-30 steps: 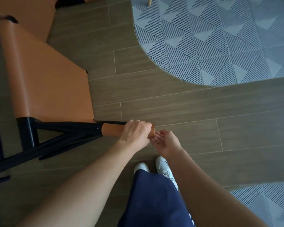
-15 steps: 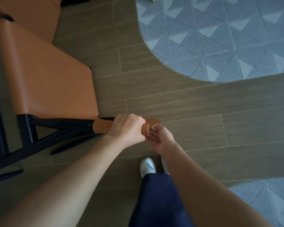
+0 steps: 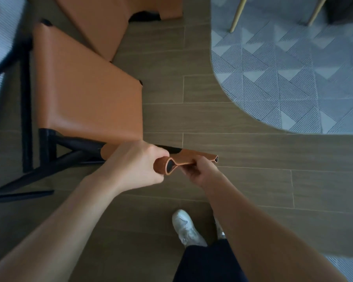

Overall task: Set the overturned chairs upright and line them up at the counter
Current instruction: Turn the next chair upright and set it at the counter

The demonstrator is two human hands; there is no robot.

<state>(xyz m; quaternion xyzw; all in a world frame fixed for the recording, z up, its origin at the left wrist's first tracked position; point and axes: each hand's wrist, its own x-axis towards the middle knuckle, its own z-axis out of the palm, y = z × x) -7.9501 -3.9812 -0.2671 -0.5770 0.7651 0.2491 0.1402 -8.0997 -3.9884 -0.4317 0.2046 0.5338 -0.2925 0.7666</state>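
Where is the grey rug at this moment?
In the head view the rug covers the upper right of the wood floor, to the right of the near orange chair.

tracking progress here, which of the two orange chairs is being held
The nearer orange chair, with the black frame at left: the left hand and right hand both grip its leather-wrapped rail. The farther orange chair is untouched.

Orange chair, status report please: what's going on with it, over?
Left hand and right hand both grip the backrest's leather top edge. Orange chair looks tipped, black legs out leftward. Second orange chair close behind it; patterned rug to the right.
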